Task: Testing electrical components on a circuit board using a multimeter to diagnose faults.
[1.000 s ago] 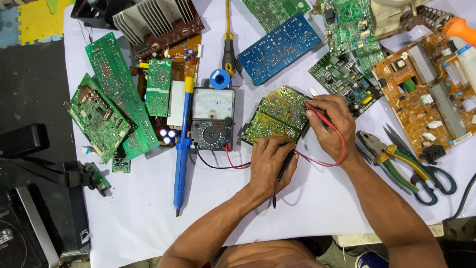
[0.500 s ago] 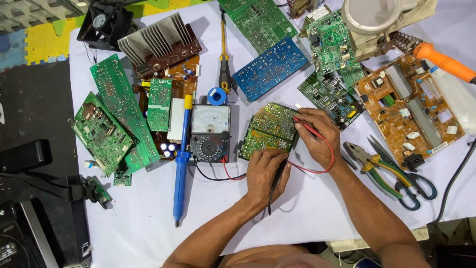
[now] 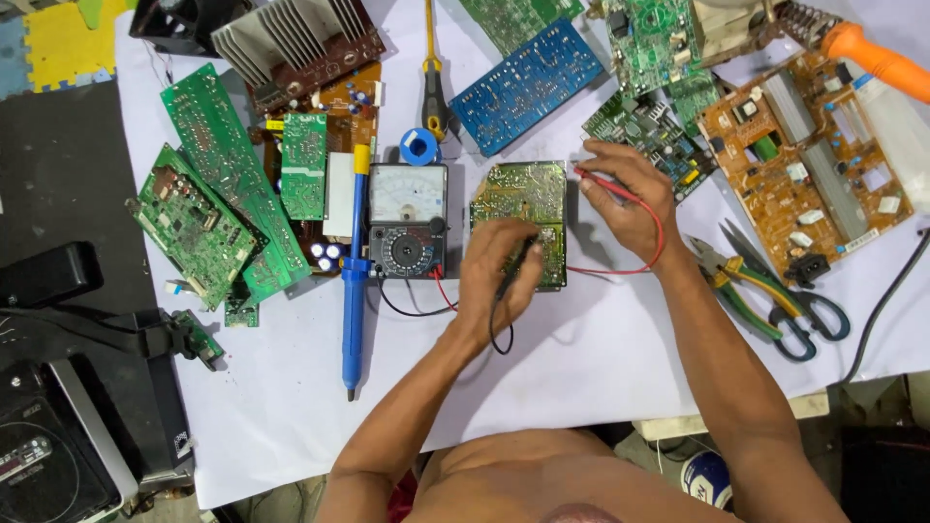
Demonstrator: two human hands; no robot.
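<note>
A small green circuit board [image 3: 523, 199] lies flat on the white sheet in front of me. My left hand [image 3: 496, 276] grips a black test probe [image 3: 511, 276] with its tip on the board's near part. My right hand [image 3: 628, 201] pinches a red test probe [image 3: 603, 182] at the board's right edge, its red lead [image 3: 651, 254] looping round the wrist. Both leads run to an analogue multimeter [image 3: 408, 221] with a needle dial just left of the board.
A blue desoldering pump [image 3: 355, 271] lies left of the meter, with several green boards [image 3: 208, 208] beyond it. A blue board [image 3: 528, 85], a yellow-handled screwdriver [image 3: 433, 73], a brown power board [image 3: 809, 165], pliers and scissors [image 3: 765, 300] surround the work area.
The board now lies square to me instead of tilted. My left hand moved the black probe up onto the board; my right hand shifted the red probe to the board's upper right edge.
</note>
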